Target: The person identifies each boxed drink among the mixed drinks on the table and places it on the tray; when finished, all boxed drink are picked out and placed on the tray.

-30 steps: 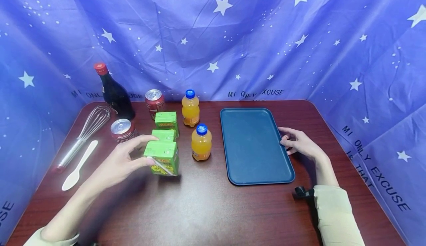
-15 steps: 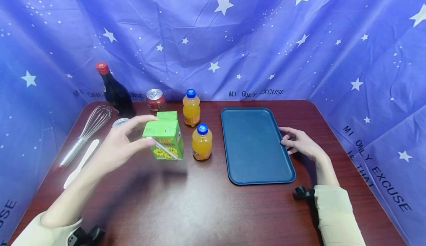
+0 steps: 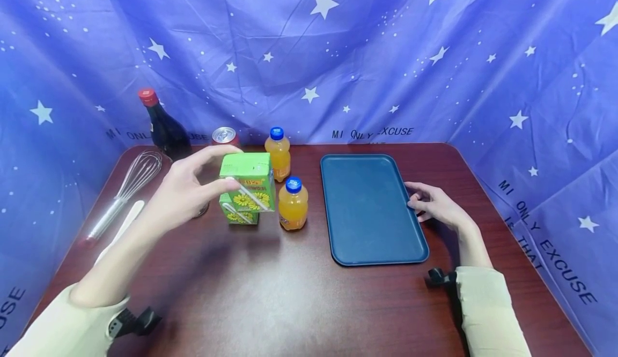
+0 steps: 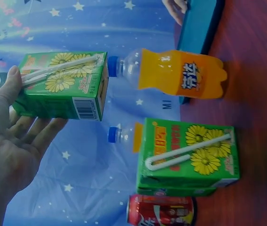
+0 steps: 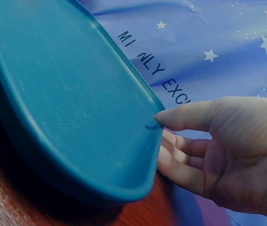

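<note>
My left hand [image 3: 193, 188] grips a green drink carton [image 3: 248, 180] with yellow flowers and a white straw on its side, held up above the table. The left wrist view shows the thumb on the straw side of the held carton [image 4: 62, 84] and the fingers behind it. Below it stands another green carton [image 3: 240, 215], with one more close behind it in the left wrist view. To the right is an orange drink bottle [image 3: 293, 207] with a blue cap. My right hand [image 3: 436, 207] holds the right rim of the blue tray [image 3: 374, 212], thumb on top [image 5: 171, 117].
A second orange bottle [image 3: 281, 158] stands farther back. On the left are a dark bottle [image 3: 169, 132] with a red cap, a red can [image 3: 224, 136], a whisk [image 3: 130, 185] and a pale spoon [image 3: 126, 220]. A starry curtain [image 3: 309, 51] surrounds the table.
My left hand has lifted the carton off the table and carried it up and to the right. My right hand keeps its place at the tray's rim.
</note>
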`<state>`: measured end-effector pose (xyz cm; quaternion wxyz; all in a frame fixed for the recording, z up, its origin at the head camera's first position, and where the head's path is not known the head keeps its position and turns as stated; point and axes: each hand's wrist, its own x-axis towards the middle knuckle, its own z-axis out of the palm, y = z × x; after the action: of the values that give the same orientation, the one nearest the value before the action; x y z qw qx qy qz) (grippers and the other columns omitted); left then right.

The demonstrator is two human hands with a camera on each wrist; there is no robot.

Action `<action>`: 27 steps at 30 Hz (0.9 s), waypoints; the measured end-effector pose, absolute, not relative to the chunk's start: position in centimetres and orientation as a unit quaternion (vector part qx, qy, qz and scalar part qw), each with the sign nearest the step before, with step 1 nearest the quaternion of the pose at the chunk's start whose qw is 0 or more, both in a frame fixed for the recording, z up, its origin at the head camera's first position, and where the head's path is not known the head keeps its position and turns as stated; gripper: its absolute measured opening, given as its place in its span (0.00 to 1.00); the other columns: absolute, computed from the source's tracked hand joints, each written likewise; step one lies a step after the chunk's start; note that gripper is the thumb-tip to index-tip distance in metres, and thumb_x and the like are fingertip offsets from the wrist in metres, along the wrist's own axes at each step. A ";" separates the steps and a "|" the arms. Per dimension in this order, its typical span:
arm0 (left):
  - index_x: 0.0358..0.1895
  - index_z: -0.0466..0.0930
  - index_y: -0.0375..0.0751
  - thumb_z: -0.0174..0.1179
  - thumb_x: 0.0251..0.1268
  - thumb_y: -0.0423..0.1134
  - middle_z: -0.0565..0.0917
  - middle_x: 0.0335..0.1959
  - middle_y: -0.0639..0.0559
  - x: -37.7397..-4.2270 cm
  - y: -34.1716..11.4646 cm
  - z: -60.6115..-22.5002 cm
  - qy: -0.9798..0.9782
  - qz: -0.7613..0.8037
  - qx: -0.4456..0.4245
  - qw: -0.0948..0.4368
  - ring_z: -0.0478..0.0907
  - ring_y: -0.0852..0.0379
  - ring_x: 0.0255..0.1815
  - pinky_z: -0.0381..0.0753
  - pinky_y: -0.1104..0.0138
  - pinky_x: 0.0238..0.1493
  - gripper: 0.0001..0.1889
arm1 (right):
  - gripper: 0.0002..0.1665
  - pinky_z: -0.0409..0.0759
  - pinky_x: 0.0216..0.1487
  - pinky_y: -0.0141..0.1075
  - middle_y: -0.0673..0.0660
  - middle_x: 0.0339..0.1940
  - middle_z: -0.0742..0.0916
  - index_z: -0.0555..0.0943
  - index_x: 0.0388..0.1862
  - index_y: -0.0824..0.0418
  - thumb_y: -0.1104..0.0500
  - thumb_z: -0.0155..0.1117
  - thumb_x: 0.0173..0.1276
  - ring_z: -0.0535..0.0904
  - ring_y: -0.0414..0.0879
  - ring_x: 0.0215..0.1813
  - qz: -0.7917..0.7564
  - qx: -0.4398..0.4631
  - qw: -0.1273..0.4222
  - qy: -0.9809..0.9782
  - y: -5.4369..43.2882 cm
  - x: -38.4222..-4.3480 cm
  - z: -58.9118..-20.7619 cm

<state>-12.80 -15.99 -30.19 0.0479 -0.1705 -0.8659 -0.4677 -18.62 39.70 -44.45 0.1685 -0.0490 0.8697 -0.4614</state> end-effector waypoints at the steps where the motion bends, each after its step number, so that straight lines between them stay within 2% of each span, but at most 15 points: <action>1: 0.63 0.80 0.63 0.73 0.63 0.43 0.86 0.53 0.60 -13.0 -15.8 -30.0 -0.861 -0.476 -0.173 0.047 0.81 0.66 0.49 0.79 0.77 0.51 0.25 | 0.37 0.89 0.34 0.40 0.59 0.41 0.78 0.59 0.81 0.66 0.63 0.59 0.78 0.80 0.38 0.34 -0.460 -0.049 0.168 0.870 39.7 -18.6 -44.4; 4: 0.63 0.80 0.58 0.72 0.65 0.41 0.85 0.53 0.58 -13.5 -15.2 -29.3 -0.850 -0.490 -0.184 0.051 0.85 0.63 0.45 0.84 0.74 0.45 0.24 | 0.37 0.89 0.34 0.40 0.59 0.41 0.77 0.58 0.81 0.66 0.63 0.59 0.78 0.80 0.38 0.34 -0.459 -0.049 0.168 0.871 39.7 -18.6 -44.4; 7: 0.63 0.80 0.58 0.72 0.66 0.42 0.86 0.50 0.56 -14.0 -14.5 -28.8 -0.847 -0.494 -0.188 0.057 0.86 0.63 0.44 0.85 0.72 0.43 0.23 | 0.37 0.89 0.34 0.40 0.59 0.41 0.78 0.58 0.81 0.67 0.63 0.59 0.77 0.80 0.37 0.34 -0.460 -0.048 0.168 0.870 39.7 -18.6 -44.4; 11: 0.63 0.80 0.60 0.71 0.66 0.44 0.88 0.46 0.55 -14.6 -13.5 -28.1 -0.841 -0.506 -0.182 0.059 0.86 0.63 0.46 0.84 0.73 0.45 0.23 | 0.37 0.89 0.34 0.40 0.59 0.41 0.78 0.58 0.81 0.67 0.63 0.59 0.78 0.80 0.37 0.35 -0.461 -0.050 0.169 0.870 39.7 -18.6 -44.4; 19: 0.64 0.80 0.57 0.71 0.66 0.43 0.87 0.46 0.54 -15.7 -11.5 -27.6 -0.811 -0.548 -0.194 0.066 0.83 0.59 0.48 0.82 0.73 0.53 0.23 | 0.38 0.90 0.35 0.41 0.61 0.42 0.79 0.58 0.81 0.66 0.61 0.59 0.78 0.82 0.38 0.35 -0.458 -0.046 0.170 0.871 39.9 -18.7 -43.9; 23: 0.64 0.79 0.58 0.71 0.67 0.45 0.87 0.48 0.55 -16.1 -10.5 -27.5 -0.804 -0.556 -0.193 0.084 0.82 0.61 0.50 0.79 0.71 0.55 0.23 | 0.38 0.90 0.36 0.41 0.62 0.43 0.79 0.57 0.82 0.66 0.61 0.58 0.79 0.82 0.37 0.36 -0.456 -0.047 0.173 0.872 39.8 -18.7 -43.9; 27: 0.64 0.79 0.57 0.71 0.66 0.44 0.87 0.46 0.54 -16.2 -9.6 -27.7 -0.796 -0.563 -0.195 0.100 0.82 0.62 0.50 0.79 0.70 0.53 0.23 | 0.38 0.90 0.36 0.40 0.62 0.43 0.79 0.57 0.82 0.66 0.61 0.58 0.79 0.82 0.38 0.36 -0.455 -0.046 0.176 0.872 39.6 -18.7 -44.1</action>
<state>-16.21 -9.56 -27.67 0.0997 -0.1954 -0.7965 -0.5634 -18.66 39.55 -44.06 0.1757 -0.0462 0.8716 -0.4554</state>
